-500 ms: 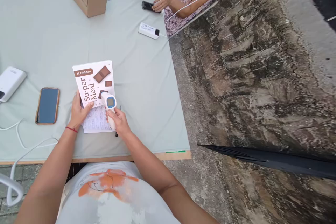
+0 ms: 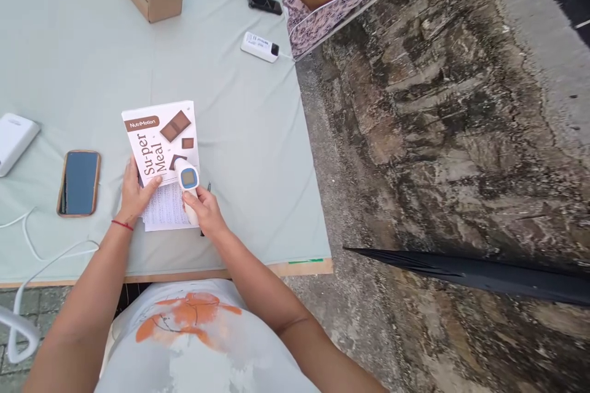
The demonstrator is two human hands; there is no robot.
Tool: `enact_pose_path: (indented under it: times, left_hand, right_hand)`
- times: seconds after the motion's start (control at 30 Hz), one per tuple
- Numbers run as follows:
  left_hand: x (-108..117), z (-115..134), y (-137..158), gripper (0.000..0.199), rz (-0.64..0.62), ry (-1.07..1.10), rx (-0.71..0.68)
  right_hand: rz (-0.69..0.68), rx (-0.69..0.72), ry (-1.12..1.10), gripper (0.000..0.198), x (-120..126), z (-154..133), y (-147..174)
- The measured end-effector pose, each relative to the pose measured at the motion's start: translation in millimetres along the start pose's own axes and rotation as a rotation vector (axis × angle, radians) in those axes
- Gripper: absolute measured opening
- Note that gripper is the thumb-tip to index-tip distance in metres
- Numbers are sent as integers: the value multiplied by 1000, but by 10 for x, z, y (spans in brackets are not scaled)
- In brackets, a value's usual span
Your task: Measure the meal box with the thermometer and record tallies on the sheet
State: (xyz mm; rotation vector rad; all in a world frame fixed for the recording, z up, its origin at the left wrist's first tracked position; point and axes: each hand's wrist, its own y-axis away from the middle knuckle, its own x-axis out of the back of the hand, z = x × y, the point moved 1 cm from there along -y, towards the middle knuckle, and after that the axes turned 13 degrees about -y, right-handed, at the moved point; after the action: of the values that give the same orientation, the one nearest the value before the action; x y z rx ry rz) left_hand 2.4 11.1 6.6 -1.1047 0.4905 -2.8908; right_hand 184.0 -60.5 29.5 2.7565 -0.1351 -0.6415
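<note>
My right grip [image 2: 206, 212] is wrapped around the handle of a white thermometer [image 2: 188, 178], which runs away from me, its nose pointing up and a bit left over the chocolate pack [image 2: 159, 138]. The pack is up and left of that grip, above the printed paper [image 2: 166, 207], and my left grip [image 2: 135, 196], which is nearer, pinches its lower left corner, thumb on top.

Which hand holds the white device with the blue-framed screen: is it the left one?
No, the right hand holds the white device, while the left hand holds the NutriMotion package at its lower left.
</note>
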Motion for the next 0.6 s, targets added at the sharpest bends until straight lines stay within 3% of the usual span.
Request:
enact_pose_path:
  times: [0.23, 0.6]
  left_hand:
    - [-4, -49, 19, 70, 0, -22, 6]
    - [-11, -164, -5, 73, 18, -22, -10]
  right_hand:
    - [-18, -16, -35, 47, -33, -56, 50]
    - [83, 146, 52, 40, 123, -418, 457]
